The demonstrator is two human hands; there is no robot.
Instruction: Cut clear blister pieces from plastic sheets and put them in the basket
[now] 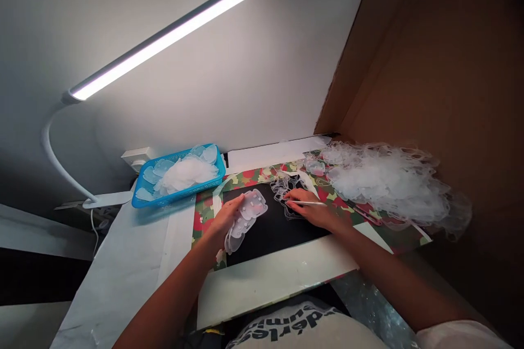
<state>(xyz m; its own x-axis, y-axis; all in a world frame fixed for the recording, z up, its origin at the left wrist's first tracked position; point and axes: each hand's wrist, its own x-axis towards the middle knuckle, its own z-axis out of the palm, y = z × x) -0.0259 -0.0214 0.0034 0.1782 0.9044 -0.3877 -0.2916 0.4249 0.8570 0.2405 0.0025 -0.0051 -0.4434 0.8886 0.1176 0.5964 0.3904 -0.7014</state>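
My left hand (230, 214) is closed around a translucent plastic sheet (250, 210) with rounded outlines and small pale tabs, held over the left part of a black mat (262, 237). Between the fingers of my right hand (307, 207) is a thin white stick-like tool (311, 203); its exact kind I cannot make out. That hand rests at the mat's right side, beside and partly over a cluster of clear looped plastic outlines (282, 186). My right fingers hide part of this cluster.
A blue basket (180, 192) with translucent pieces stands at the back left. To the right lies a large heap of clear plastic scraps (388, 185), by a cardboard wall (442, 82). A lit lamp (164, 38) hangs above. A slim cutter-like tool (364, 212) lies near my right forearm.
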